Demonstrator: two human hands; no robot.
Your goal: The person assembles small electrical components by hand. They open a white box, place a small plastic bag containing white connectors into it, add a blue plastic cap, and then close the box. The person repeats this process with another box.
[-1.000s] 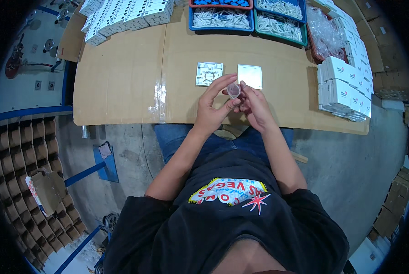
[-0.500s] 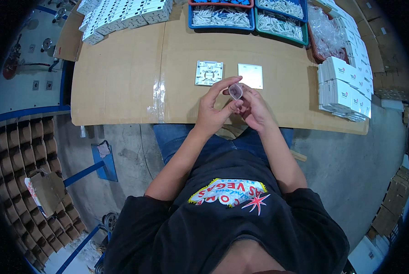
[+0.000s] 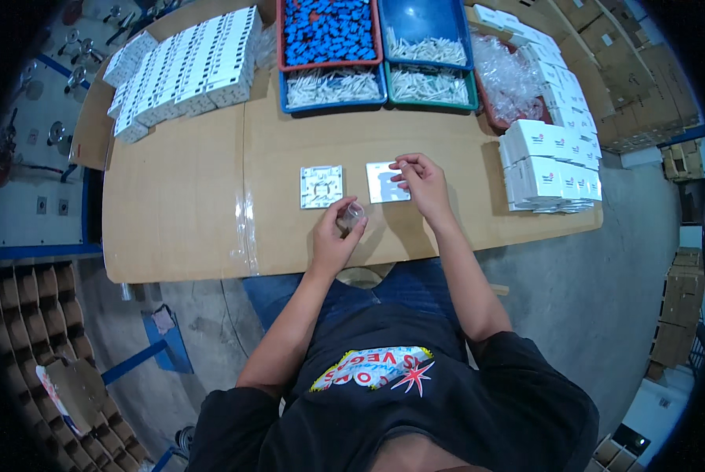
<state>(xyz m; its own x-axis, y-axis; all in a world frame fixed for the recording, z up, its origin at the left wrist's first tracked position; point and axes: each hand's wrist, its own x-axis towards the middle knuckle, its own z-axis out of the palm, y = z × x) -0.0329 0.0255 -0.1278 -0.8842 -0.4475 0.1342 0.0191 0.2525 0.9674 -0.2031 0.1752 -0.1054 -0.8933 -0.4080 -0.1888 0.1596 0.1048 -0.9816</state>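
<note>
My left hand (image 3: 337, 237) is closed round a small clear plastic piece (image 3: 354, 214) with a rounded open mouth; whether it is a cup or a bag I cannot tell. My right hand (image 3: 425, 186) is raised over the right part of a flat white square plate (image 3: 384, 182), fingers apart and pointing left. I make out nothing between those fingers. Beyond my left hand a white square frame (image 3: 321, 187) with moulded detail and cut-outs lies flat on the cardboard-covered table (image 3: 179, 204).
Trays along the far edge hold blue parts (image 3: 329, 31) and white slim plugs (image 3: 333, 88). White boxed units stand stacked far left (image 3: 211, 67); white packets (image 3: 549, 169) are piled at right. Clear plastic bags (image 3: 506, 71) fill a red tray beside them.
My hands have parted. The clear piece stays in my left hand, while my right hand has let go and moved over the white plate. The view has shifted, showing more of the trays.
</note>
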